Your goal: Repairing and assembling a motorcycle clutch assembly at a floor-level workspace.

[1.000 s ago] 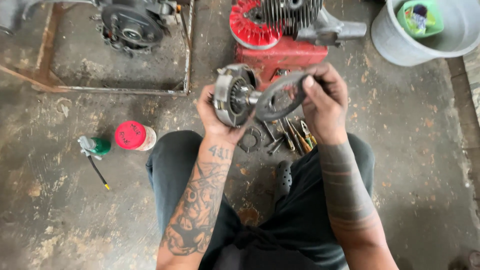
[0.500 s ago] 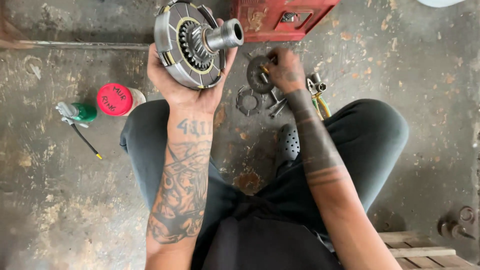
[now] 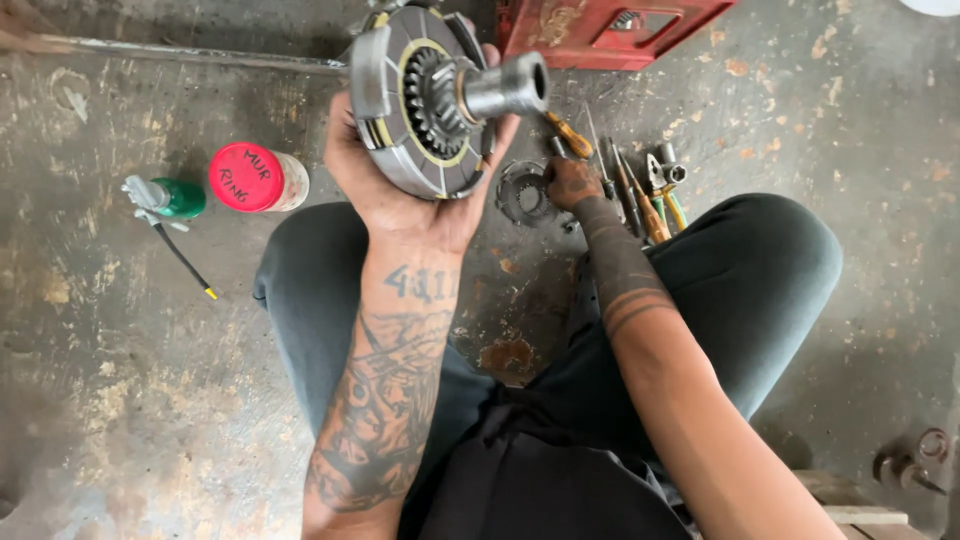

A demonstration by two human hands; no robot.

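Clutch [image 3: 425, 105] gripped in left hand [image 3: 400, 190], shaft pointing right; right hand [image 3: 572, 183] lower, fingers closed on ring part [image 3: 522, 192] on floor [image 3: 120, 350]

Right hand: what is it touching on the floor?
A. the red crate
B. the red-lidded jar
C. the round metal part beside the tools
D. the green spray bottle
C: the right hand rests on the round metal part, while the left hand holds up the clutch assembly.

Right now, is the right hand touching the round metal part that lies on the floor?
Touching. The head view shows the right hand with its fingers resting on the edge of the round metal part on the floor; no gap shows between them.
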